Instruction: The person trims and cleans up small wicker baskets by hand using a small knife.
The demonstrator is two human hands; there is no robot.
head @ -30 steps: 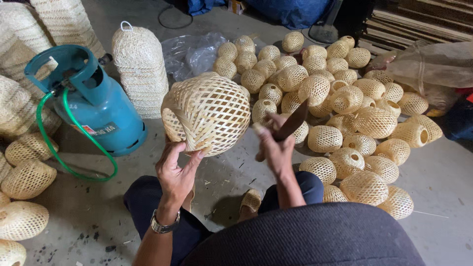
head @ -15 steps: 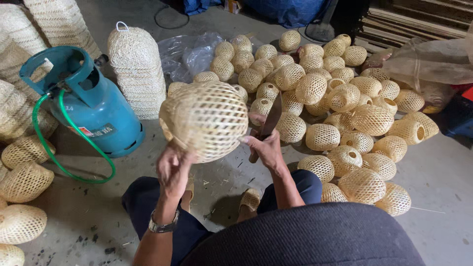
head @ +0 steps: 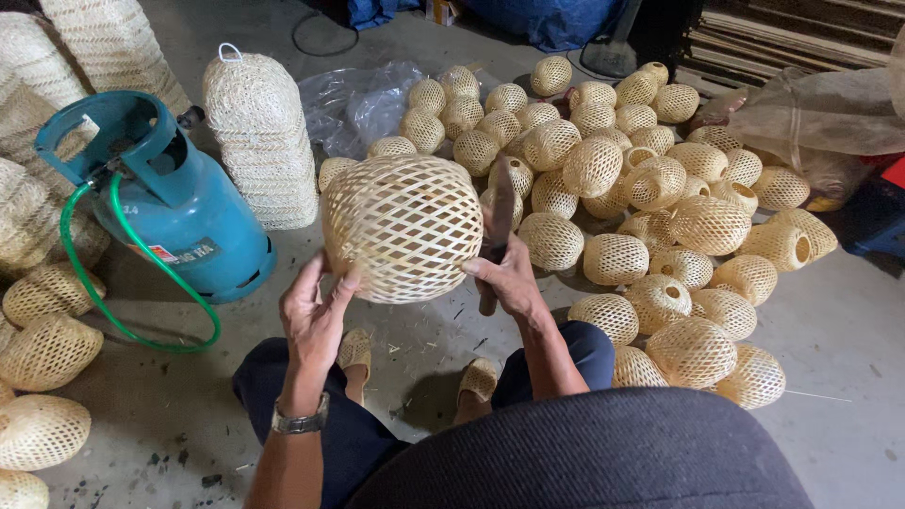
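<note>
A concrete floor [head: 848,339] filled the frame. A heap of small woven bamboo globes [head: 650,188] spread across the upper right, and a teal gas cylinder [head: 179,207] with a green hose [head: 123,311] stood at the left beside a tall stack of woven shades [head: 259,141].

At centre, a seated person held up a large open-weave bamboo globe [head: 403,226]. Compared with half a second before, it sat squarer to the camera and slightly higher, its lattice side facing up.

The left hand [head: 316,311] cupped the globe's lower left edge, fingers curled on the weave. The right hand [head: 509,278] was closed around a dark-bladed knife [head: 497,221], blade pointing up against the globe's right side. A watch [head: 300,422] circled the left wrist.
</note>
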